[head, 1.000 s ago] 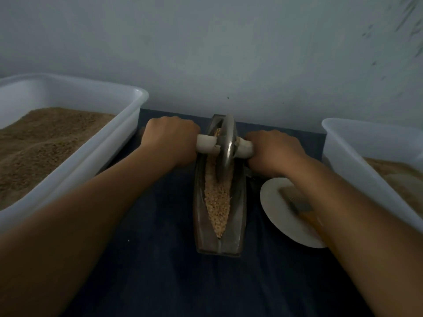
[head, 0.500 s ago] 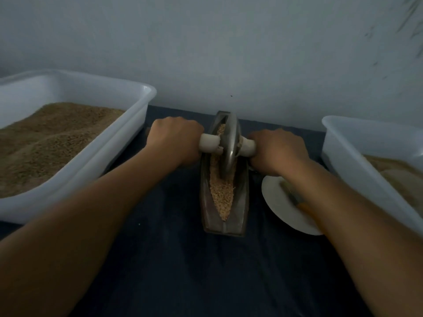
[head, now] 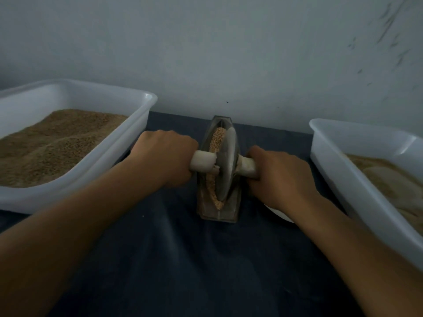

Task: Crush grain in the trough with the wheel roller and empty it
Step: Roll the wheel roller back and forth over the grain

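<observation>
A narrow metal trough (head: 206, 208) lies lengthwise on the dark cloth in the middle, with tan grain (head: 216, 139) along its groove. The metal wheel roller (head: 226, 165) stands upright in the groove, over the trough's middle and near half. My left hand (head: 166, 157) grips the white handle stub (head: 202, 162) on the wheel's left side. My right hand (head: 280, 177) grips the matching stub (head: 247, 167) on the right side. The wheel hides part of the grain.
A big white tub (head: 146, 104) of brown grain stands at the left. A second white tub (head: 332, 161) with paler contents stands at the right. A white plate's edge (head: 280, 215) peeks out under my right wrist. A grey wall rises just behind the trough.
The wheel has rolled along the groove from the trough's far end toward me, with both hands on its handles. My view has shifted, so the trough sits farther off.
</observation>
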